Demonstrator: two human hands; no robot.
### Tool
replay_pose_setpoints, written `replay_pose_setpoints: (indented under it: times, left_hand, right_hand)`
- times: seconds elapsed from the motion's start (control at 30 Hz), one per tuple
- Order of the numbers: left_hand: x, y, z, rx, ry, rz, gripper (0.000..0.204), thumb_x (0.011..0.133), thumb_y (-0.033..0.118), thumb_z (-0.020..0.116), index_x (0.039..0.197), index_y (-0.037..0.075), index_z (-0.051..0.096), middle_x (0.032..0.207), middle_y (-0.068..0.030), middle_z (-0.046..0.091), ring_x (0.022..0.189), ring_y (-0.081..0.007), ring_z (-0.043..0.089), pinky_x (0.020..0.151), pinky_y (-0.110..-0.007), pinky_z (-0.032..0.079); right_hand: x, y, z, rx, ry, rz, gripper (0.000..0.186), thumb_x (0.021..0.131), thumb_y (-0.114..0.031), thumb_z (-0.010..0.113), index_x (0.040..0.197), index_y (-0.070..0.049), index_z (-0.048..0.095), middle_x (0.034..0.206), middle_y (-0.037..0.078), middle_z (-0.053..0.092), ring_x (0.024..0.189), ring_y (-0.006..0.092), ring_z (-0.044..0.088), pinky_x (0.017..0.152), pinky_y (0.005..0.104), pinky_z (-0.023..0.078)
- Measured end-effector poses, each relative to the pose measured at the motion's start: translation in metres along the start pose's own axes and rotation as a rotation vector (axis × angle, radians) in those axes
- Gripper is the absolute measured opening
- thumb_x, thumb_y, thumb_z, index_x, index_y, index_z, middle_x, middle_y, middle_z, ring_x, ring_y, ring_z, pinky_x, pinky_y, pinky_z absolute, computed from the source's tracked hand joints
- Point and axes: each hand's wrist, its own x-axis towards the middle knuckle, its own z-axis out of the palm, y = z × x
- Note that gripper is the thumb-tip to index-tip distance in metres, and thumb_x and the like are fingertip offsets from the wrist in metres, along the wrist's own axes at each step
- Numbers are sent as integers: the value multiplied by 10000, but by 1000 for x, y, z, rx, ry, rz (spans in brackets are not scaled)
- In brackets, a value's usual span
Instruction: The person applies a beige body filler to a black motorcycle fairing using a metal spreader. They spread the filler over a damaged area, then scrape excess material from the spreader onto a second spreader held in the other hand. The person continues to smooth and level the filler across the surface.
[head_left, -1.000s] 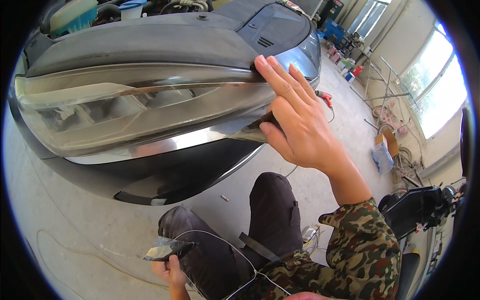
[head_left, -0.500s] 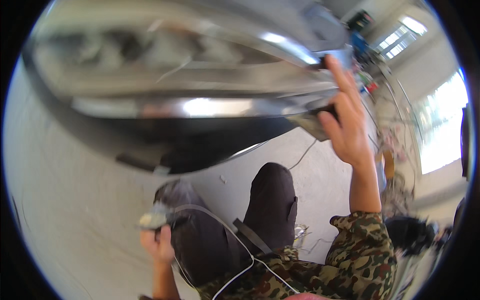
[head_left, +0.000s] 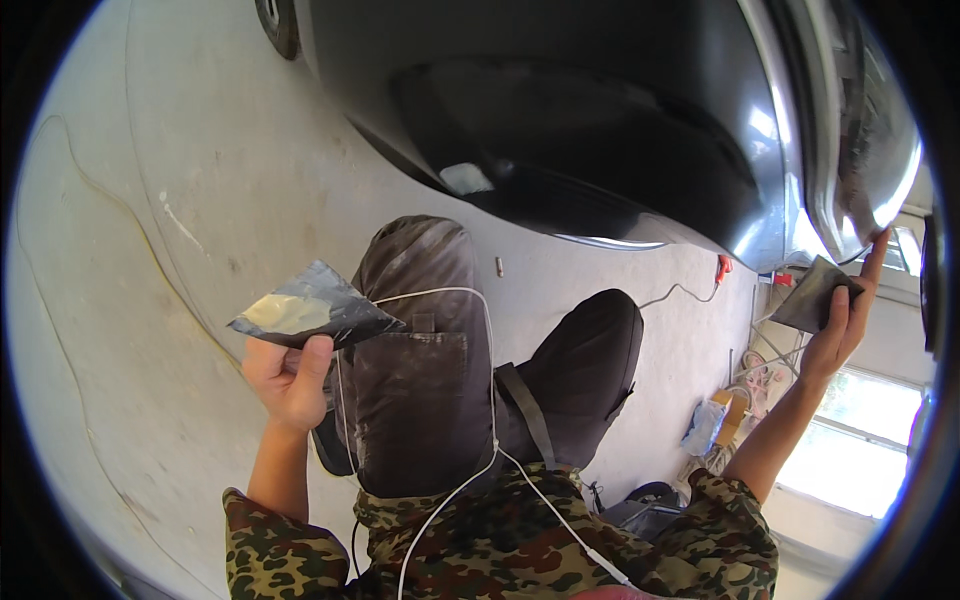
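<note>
My left hand pinches a dark, thin putty board between thumb and fingers, above my left thigh. A smear of cream putty covers part of the board. At the far right my right hand grips a flat grey putty spreader. Its index finger stretches up to the edge of a glossy black car body, and seems to touch it. Low on the car body shows a pale patch; whether it is putty or a reflection I cannot tell.
My bent knees lie below the car body. A white cable loops over my lap. Thin cords run along the floor at left. A wheel stands at the upper left; a cardboard box and red tool lie right.
The view has swung, so the car body now sits further right. My left hand has come up and the board's putty side shows clearly. My right hand appears lower and further right, still holding the spreader.
</note>
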Motion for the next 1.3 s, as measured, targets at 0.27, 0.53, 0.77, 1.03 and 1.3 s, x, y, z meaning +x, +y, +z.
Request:
replay_pose_setpoints:
  times: [0.27,0.53,0.77,1.03,1.3]
  left_hand:
    - [-13,-20,-30,30,42,7,274,1023,113,705,1223,-67,656,1191,-75,680,1081,-151,602,976,-304,460]
    - [-12,-28,-38,5,53,-29,263,1025,101,693,1222,-71,664,1188,-76,683,1081,-152,604,983,-307,460]
    - [-9,-19,-22,-78,95,-9,222,1004,54,694,1187,-71,674,1161,-75,690,1056,-141,610,962,-297,467]
    - [4,30,-12,122,-104,21,239,941,91,733,1132,-50,709,1118,-92,719,1028,-172,655,928,-320,508]
    - [22,64,10,173,-199,137,352,934,128,733,1214,-73,666,1223,-132,695,1092,-232,659,995,-378,508]
  right_hand:
    - [5,-13,11,38,48,119,641,1086,-316,453,1663,-48,380,1725,177,352,1621,321,268,1317,455,144]
    - [9,-18,20,19,26,122,633,1092,-318,452,1671,-74,374,1727,171,347,1610,328,291,1315,449,173]
    - [6,-18,13,9,19,178,673,1078,-363,460,1671,-59,363,1730,173,339,1611,328,291,1314,449,191]
    - [-22,-36,29,83,122,82,622,1097,-312,448,1601,51,412,1714,213,354,1617,348,282,1327,470,170]
    - [-18,-45,42,120,131,156,268,1075,-277,558,980,-26,567,1691,255,396,1416,347,516,1134,380,384]
